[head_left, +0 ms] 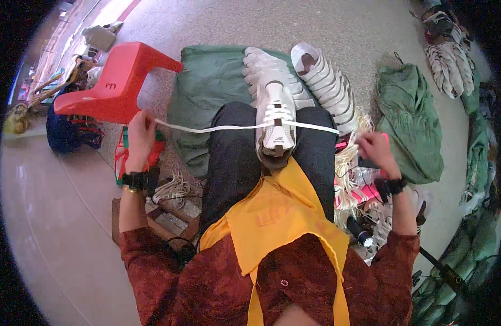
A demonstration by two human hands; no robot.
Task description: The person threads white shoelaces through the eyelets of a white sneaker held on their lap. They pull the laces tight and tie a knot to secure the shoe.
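A white sneaker (276, 117) lies between my thighs, its toe pointing away from me. A flat white shoelace (209, 129) runs through its upper eyelets and stretches out to both sides. At the left, my left hand (142, 133) pinches one end of this lace, pulling it nearly straight. The other end reaches over my right thigh. My right hand (376, 150) is at the right, fingers curled, above a bundle of loose cream laces (348, 182); whether it grips a lace is not clear.
Rows of white shoe uppers (329, 89) lie ahead on a green sack (199, 81). A red plastic chair (117, 76) stands at the left. Another green sack (410, 122) lies at the right. An open box (177, 220) with laces is beside my left leg; a flashlight (360, 232) glows at my right.
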